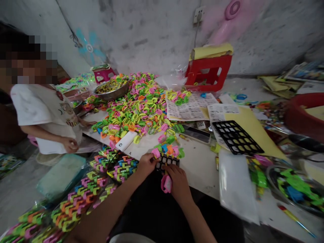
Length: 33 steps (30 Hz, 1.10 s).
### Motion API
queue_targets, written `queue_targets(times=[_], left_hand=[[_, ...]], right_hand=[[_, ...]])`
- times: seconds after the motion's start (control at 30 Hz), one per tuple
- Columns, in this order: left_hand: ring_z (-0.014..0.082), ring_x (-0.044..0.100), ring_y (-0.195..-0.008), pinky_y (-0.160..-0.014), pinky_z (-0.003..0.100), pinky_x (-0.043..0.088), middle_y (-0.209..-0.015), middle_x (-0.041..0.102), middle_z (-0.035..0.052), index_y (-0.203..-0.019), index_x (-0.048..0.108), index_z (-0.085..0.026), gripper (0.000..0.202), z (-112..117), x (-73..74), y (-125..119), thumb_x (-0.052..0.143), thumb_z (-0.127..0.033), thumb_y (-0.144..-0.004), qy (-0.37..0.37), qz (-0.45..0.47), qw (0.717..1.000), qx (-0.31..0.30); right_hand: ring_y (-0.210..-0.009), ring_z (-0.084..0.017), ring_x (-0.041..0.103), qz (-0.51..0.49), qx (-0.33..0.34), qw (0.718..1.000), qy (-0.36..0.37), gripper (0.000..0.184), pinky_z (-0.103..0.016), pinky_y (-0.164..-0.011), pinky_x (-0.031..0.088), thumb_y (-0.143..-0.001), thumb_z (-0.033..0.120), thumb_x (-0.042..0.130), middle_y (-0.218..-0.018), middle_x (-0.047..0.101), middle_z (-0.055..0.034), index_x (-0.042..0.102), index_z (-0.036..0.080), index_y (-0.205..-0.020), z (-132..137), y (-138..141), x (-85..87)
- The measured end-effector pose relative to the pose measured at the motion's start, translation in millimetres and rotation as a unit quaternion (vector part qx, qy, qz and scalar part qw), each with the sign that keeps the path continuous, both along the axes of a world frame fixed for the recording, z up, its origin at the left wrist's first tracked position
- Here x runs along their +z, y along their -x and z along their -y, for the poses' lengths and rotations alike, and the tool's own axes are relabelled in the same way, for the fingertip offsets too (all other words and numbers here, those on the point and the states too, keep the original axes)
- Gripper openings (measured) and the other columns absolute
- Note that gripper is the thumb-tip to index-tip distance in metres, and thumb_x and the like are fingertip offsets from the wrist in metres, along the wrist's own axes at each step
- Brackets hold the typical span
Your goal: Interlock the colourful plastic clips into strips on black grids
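A small black grid tray [175, 162] lies at the table's near edge, with a row of pink, orange, blue and green looped plastic pieces along its far side. My left hand [146, 166] is closed at the tray's left end, its fingertips against a pink plastic piece [156, 153]. Over the tray's near side, my right hand [177, 176] has its fingers bent and closed around a pink looped plastic piece [166, 184], which hangs below the palm. The fingertips of that hand partly hide the tray's openings.
A large heap of colourful plastic pieces [136, 108] covers the table behind. Another black grid tray [238, 136] rests on yellow card. Nearby are a white phone [126, 141], a dark phone [196, 134] and a red stool [209, 72]. Bagged pieces [81, 192] lie left; a person [50, 114] stands there.
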<state>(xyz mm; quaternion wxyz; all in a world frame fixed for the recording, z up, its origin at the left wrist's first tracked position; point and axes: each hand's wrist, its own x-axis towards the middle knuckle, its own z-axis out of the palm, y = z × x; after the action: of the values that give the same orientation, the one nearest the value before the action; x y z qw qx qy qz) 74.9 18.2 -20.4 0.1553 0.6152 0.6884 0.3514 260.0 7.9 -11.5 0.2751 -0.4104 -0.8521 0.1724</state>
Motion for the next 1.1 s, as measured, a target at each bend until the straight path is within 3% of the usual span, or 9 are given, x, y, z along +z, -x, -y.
queue_targets(times=[0.2, 0.37, 0.5, 0.6, 0.73, 0.97, 1.1], left_hand=[[0.0135, 0.052, -0.064, -0.062, 0.023, 0.039, -0.063, 0.057, -0.0003, -0.064, 0.064, -0.016, 0.016, -1, 2.9, 2, 0.069, -0.028, -0.074, -0.003, 0.008, 1.0, -0.006], [0.0103, 0.047, -0.055, -0.053, 0.02, 0.035, -0.055, 0.053, -0.0033, -0.06, 0.061, -0.015, 0.022, 5, -2.7, -9, 0.066, -0.028, -0.078, -0.003, 0.043, 0.999, -0.028], [0.0132, 0.055, -0.066, -0.063, 0.023, 0.042, -0.068, 0.063, 0.0001, -0.074, 0.068, -0.016, 0.005, 16, -7.7, -22, 0.065, -0.018, -0.077, -0.014, 0.056, 0.997, -0.049], [0.0147, 0.058, -0.071, -0.069, 0.025, 0.045, -0.075, 0.065, 0.0014, -0.083, 0.07, -0.018, 0.008, 21, -7.8, -23, 0.064, -0.017, -0.078, -0.022, 0.063, 0.996, -0.062], [0.0151, 0.059, -0.073, -0.071, 0.026, 0.046, -0.074, 0.065, 0.0006, -0.082, 0.072, -0.02, 0.014, 20, -7.2, -19, 0.064, -0.01, -0.076, -0.024, 0.065, 0.994, -0.087], [0.0153, 0.059, -0.073, -0.071, 0.026, 0.046, -0.072, 0.065, 0.0007, -0.081, 0.073, -0.02, 0.018, 20, -8.6, -20, 0.063, -0.005, -0.076, -0.047, 0.066, 0.994, -0.076], [0.0154, 0.06, -0.077, -0.076, 0.027, 0.046, -0.073, 0.066, 0.0006, -0.073, 0.071, -0.02, 0.012, 19, -8.2, -19, 0.067, -0.008, -0.075, -0.055, 0.074, 0.992, -0.083]], right_hand=[[-0.1, -0.025, 0.063, -0.12, 0.016, 0.993, 0.009, 0.022, -0.04, -0.085, 0.048, -0.086, 0.024, 0.056, -0.104, 0.069, -0.0086, 0.065, 0.022, -0.106, -11, -4, -7.9], [-0.08, -0.02, 0.068, -0.252, -0.001, 0.961, 0.117, 0.018, -0.032, -0.075, 0.053, -0.084, 0.035, 0.059, -0.088, 0.072, -0.0055, 0.068, 0.022, -0.093, -19, -5, 4.1], [-0.071, -0.019, 0.067, -0.244, -0.027, 0.956, 0.163, 0.017, -0.03, -0.069, 0.052, -0.081, 0.037, 0.061, -0.078, 0.072, -0.0035, 0.069, 0.022, -0.078, -19, -2, 13.4], [-0.07, -0.019, 0.066, -0.223, -0.046, 0.956, 0.185, 0.019, -0.029, -0.065, 0.05, -0.082, 0.037, 0.057, -0.078, 0.072, -0.0031, 0.068, 0.023, -0.076, -19, -1, 12.7], [-0.062, -0.018, 0.064, -0.21, -0.06, 0.956, 0.195, 0.016, -0.028, -0.06, 0.048, -0.078, 0.035, 0.06, -0.073, 0.07, -0.0023, 0.065, 0.021, -0.081, -20, -3, 8.6], [-0.086, -0.022, 0.066, -0.28, -0.029, 0.929, 0.238, 0.021, -0.036, -0.082, 0.052, -0.078, 0.038, 0.061, -0.092, 0.073, -0.0073, 0.069, 0.02, -0.084, -21, -7, -5.2], [-0.083, -0.021, 0.067, -0.257, -0.03, 0.942, 0.216, 0.021, -0.037, -0.08, 0.052, -0.078, 0.038, 0.059, -0.089, 0.073, -0.0067, 0.07, 0.021, -0.083, -24, -8, -5.9]])
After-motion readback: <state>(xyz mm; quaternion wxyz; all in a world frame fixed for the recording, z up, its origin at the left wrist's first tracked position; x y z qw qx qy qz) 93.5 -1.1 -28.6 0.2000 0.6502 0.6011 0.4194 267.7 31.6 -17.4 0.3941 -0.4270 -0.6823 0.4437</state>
